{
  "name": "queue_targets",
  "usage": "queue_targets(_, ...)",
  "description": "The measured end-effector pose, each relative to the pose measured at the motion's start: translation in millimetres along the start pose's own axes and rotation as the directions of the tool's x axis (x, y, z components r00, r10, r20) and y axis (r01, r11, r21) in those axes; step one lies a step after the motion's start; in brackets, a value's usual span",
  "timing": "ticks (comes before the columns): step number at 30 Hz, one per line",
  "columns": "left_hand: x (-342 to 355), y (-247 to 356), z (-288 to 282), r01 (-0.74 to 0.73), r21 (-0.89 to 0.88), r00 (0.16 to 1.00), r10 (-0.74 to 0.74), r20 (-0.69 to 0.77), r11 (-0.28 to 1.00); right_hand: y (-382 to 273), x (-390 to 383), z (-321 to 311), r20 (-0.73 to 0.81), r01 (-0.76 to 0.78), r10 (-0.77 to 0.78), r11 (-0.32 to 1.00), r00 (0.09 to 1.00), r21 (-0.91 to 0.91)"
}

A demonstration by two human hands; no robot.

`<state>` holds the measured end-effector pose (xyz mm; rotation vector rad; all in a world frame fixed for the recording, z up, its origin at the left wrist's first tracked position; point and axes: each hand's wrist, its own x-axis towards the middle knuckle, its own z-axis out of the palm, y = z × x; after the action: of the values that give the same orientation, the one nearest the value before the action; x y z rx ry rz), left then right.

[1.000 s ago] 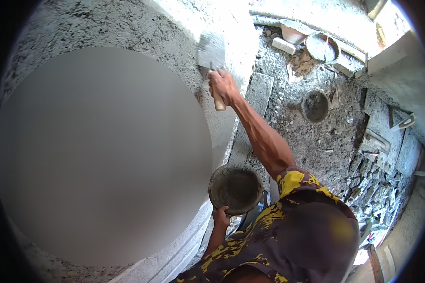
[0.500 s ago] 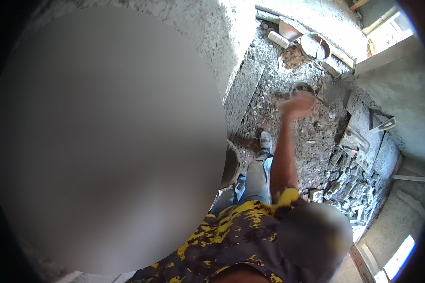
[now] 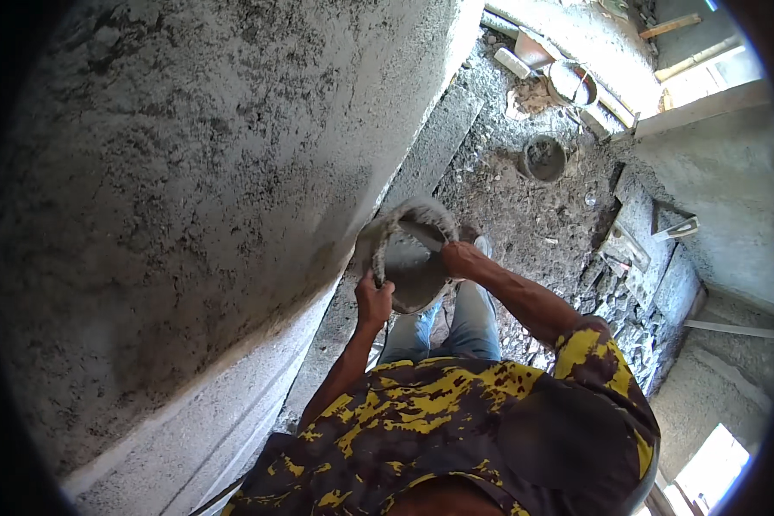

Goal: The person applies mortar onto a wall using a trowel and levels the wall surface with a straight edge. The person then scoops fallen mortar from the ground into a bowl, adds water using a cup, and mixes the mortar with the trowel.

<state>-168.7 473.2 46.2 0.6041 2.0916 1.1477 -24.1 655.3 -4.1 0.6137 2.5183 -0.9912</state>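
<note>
My left hand grips the left side of a mortar-crusted round bucket with grey wet mix inside, held low in front of my legs. My right hand is at the bucket's right side, closed on the trowel, whose blade is down inside the bucket and partly hidden by the rim. Just left of the bucket stands a rough cement-plastered wall.
On the debris-strewn floor ahead lie a second bucket, a round container, a pale block and a long slab. Trowels and floats lie on boards to the right, beside another wall.
My right hand has left the wall at the top, swung right and come down into the bucket with the trowel. The bucket in my left hand now sits higher in view.
</note>
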Motion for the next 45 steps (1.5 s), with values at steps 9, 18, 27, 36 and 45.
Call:
queue_targets(9, -19, 2, 19, 0.094, -0.195, 0.987, -0.066, 0.148, 0.976, -1, -70, 8, 0.364, -0.227, -0.070, 0.670, 0.929, 0.707)
queue_targets(18, 0, 18, 68, 0.189, -0.569, 0.976, -0.087, 0.202, 0.800, 44, -122, -4, 0.020, -0.028, 0.021, 0.487, 1.000, 0.873)
queue_targets(27, 40, 36, 70, 0.320, -0.532, 0.941, -0.197, 0.276, 0.784, 105, -217, -28, -0.249, 0.341, 0.586, -0.051, 0.772, 0.939)
queue_targets(36, 51, -7, 6, 0.320, -0.073, 0.943, -0.310, 0.119, 0.945, 223, -121, 30, -0.376, -0.281, 0.601, 0.250, -0.706, 0.927)
queue_targets(45, 43, -58, -13, 0.473, -0.311, 0.872, -0.489, 0.032, 0.824, -111, 141, -153, -0.755, 0.677, 0.547, 0.403, 0.362, 0.616)
